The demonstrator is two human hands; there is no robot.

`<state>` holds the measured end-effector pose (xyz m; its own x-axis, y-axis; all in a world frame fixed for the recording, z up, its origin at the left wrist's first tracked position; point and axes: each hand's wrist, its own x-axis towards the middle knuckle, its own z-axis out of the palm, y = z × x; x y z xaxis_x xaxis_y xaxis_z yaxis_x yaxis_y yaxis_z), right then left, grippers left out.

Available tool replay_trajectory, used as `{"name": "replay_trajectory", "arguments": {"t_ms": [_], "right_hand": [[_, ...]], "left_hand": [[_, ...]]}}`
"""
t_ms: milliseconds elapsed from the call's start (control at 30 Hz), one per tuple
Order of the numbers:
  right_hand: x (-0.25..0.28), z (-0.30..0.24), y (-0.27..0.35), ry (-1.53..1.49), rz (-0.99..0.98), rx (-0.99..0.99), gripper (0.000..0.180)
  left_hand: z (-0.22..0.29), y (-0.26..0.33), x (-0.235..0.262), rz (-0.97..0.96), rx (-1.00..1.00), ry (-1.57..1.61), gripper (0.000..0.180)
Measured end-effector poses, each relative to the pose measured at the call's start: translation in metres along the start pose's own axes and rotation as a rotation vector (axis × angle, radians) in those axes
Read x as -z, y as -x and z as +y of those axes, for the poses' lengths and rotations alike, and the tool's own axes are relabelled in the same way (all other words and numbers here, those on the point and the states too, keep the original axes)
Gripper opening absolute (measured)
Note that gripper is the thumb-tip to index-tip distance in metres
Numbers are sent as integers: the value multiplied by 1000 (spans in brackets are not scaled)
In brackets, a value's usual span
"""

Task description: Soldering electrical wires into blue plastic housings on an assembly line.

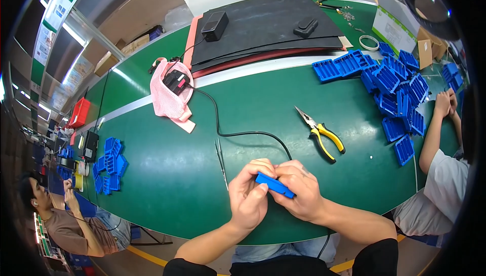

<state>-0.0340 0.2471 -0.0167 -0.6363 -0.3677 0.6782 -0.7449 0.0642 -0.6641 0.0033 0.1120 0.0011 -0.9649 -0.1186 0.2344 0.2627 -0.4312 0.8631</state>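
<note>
Near the front edge of the green table, a small blue plastic tray-like part is held on its side between both hands. My left hand closes on its left end, thumb against the near face. My right hand grips the right end, fingers curled round it. The part's far side is hidden behind my fingers. Just left of my hands lies a pair of metal tweezers. Long-nose pliers with yellow and black handles rest beyond my right hand, jaws pointing away. A black cable runs toward my hands.
A heap of blue compartment parts lies at the right, beside another person's hands. More blue parts sit at the left near a seated person. Black sheets are stacked at the back; a pink mesh cloth lies before them.
</note>
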Motion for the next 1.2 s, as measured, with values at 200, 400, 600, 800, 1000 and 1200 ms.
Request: {"name": "replay_trajectory", "arguments": {"t_ms": [200, 400, 600, 800, 1000, 1200], "right_hand": [[5, -1, -2, 58, -6, 44, 28], [8, -2, -4, 116, -36, 57, 26], [6, 2, -2, 6, -7, -50, 27], [21, -7, -14, -91, -252, -191, 47], [75, 3, -38, 590, -41, -284, 25], [107, 9, -23, 882, -124, -483, 40]], "left_hand": [[-2, -1, -4, -20, -74, -25, 21], [-3, -1, -7, 6, -82, -6, 21], [7, 12, 11, -93, 120, -153, 35], [52, 24, 72, -42, -42, -647, 24], [146, 28, 217, 435, -480, -1682, 24], [195, 21, 372, 943, -395, -2018, 28]]}}
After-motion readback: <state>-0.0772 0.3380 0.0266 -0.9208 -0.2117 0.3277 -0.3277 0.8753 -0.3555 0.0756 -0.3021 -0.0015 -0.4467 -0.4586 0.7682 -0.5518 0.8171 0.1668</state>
